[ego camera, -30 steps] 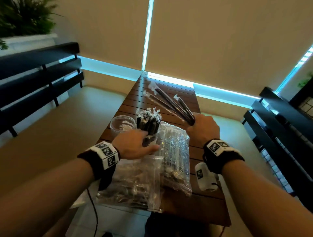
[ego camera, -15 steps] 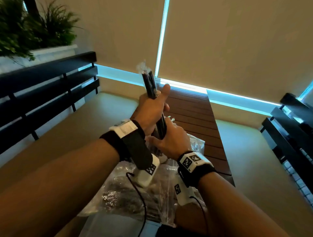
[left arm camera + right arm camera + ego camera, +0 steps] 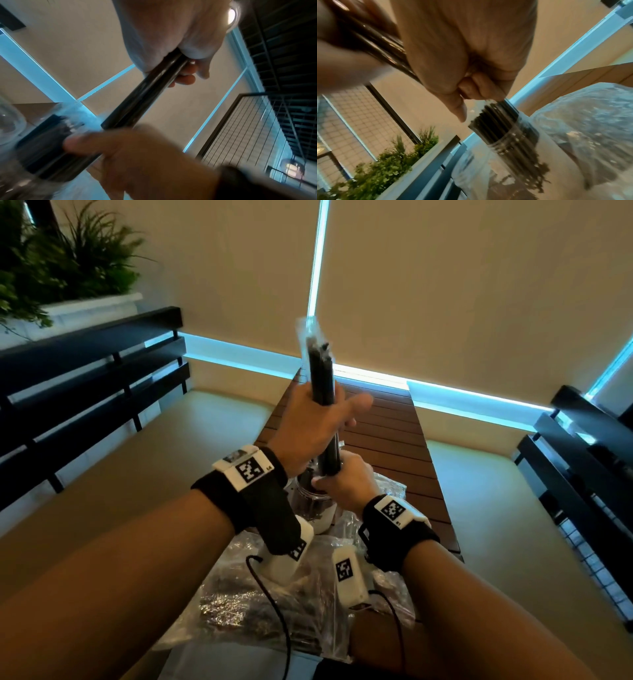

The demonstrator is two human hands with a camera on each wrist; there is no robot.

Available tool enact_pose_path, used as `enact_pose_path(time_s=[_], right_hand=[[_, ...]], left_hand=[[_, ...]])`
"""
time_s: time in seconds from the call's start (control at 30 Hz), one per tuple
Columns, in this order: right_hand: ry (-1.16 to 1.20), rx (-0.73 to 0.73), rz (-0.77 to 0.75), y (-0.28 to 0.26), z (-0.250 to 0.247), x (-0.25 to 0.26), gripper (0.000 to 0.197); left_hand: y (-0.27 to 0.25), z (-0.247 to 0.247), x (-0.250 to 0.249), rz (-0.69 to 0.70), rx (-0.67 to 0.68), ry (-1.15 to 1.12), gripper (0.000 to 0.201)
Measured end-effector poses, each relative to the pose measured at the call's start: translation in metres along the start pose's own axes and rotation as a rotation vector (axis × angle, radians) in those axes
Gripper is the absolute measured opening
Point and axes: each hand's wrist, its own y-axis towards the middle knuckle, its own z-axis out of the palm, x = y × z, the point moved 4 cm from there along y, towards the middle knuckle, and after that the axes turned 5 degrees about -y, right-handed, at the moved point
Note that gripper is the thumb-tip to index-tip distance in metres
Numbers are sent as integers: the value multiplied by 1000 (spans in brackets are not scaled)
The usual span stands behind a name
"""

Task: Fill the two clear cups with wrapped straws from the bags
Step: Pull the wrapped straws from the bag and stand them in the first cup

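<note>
Both hands hold a bundle of black straws in clear wrappers (image 3: 320,378) upright above the table. My left hand (image 3: 325,419) grips the bundle's middle, thumb sticking out to the right. Lower down, my right hand (image 3: 339,481) grips its bottom end. Right below the hands stands a clear cup (image 3: 308,501) packed with wrapped straws, mostly hidden by my wrists. In the right wrist view this full cup (image 3: 505,129) stands just under my right hand (image 3: 462,86). In the left wrist view a second clear cup (image 3: 8,124) shows at the far left edge.
Two clear plastic bags of straws (image 3: 274,604) lie on the near end of the slatted wooden table (image 3: 387,446). Cream benches with black slatted backrests (image 3: 85,364) flank the table. A planter with green plants (image 3: 58,268) stands behind the left one.
A second ago my left hand was at the full cup and my right held the straws fanned out to the right. Now both hands grip them gathered upright over the cup.
</note>
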Motion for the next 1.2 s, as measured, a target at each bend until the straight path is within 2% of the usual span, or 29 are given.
enact_pose_path(time_s=[0.1,0.2,0.27,0.33,0.4,0.43,0.57,0.63,0.67,0.77,0.8,0.9,1.07,1.13,1.2], right_hand=[[-55,41,-60,-3,0,10,23],[-41,47,-31,-5,3,5,25],[-30,-2,-5,-3,1,-3,28],[-25,-130,26,1,-6,-15,34],[-57,-248,35,2,-13,-28,48],[-72,-260,44,2,-12,-35,59],[-21,-133,123,7,10,-56,111],[40,-79,125,12,20,-59,123],[69,-55,119,13,22,-60,121],[118,-49,40,22,29,-55,80],[111,-61,34,25,32,-53,79],[162,-53,33,40,50,-61,98],[175,-89,6,52,62,-72,91],[153,-89,-18,53,61,-71,87],[71,-66,-48,55,63,-71,69]], left_hand=[[-5,3,11,-2,0,27,29],[-2,1,14,20,-4,-15,29],[1,0,17,28,2,0,31],[4,-4,24,27,3,28,36],[6,-10,35,3,-15,25,38],[7,-13,40,-12,-31,19,38],[14,-15,56,-54,-58,13,39],[17,-12,61,-55,-43,23,42],[19,-11,63,-59,-36,31,43],[22,-10,74,-83,-22,50,43],[22,-10,78,-93,-18,55,42],[24,-10,90,-108,-4,63,39],[22,-6,112,-152,59,136,34],[17,-2,126,-172,78,270,32],[11,-4,141,-95,46,636,34]])
